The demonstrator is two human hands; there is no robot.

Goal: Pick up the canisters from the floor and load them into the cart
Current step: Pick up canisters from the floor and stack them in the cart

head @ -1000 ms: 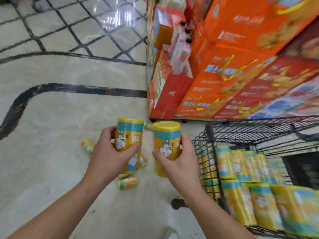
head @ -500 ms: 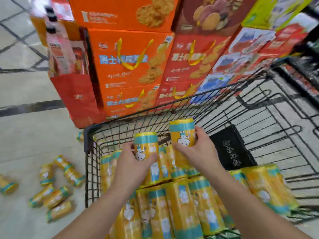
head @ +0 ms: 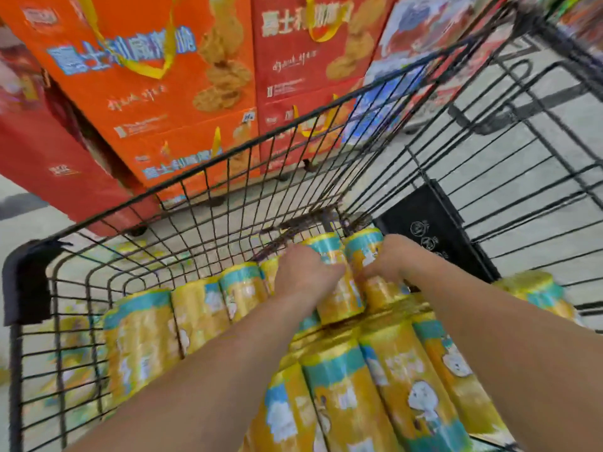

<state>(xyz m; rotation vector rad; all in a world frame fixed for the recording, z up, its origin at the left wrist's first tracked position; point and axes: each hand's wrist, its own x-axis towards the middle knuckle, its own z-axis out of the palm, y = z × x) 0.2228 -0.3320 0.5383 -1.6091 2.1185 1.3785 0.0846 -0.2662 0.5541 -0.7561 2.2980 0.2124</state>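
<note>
A black wire cart (head: 208, 168) is viewed from above, its basket partly filled with yellow canisters (head: 401, 383) banded in teal, laid on their sides in rows. Two bare forearms are extended into the basket from the near edge. The left hand (head: 306, 272) is closed around one canister (head: 336, 288), which is held tilted with its teal-banded end toward the far wall of the cart; its lower end is seen against the canisters already stacked, though actual contact cannot be told. The right hand (head: 391, 259) is wrapped around a second canister (head: 368, 252), just beside the first and likewise tilted toward the far wall. The two held canisters are touching or nearly touching along their sides. Both are located at the middle of the basket, near its far wall and above the stacked row. A single canister (head: 535, 291) is seen at the right side of the basket, apart from the main rows. A black panel (head: 434, 223) with pale printed symbols is set against the far right side of the basket. Beyond the far wall of the cart, orange cartons (head: 146, 93) printed with biscuits are stacked on the floor (head: 26, 230). Through the left wall of the cart, blurred yellow shapes are visible on the floor, too indistinct to identify.
</note>
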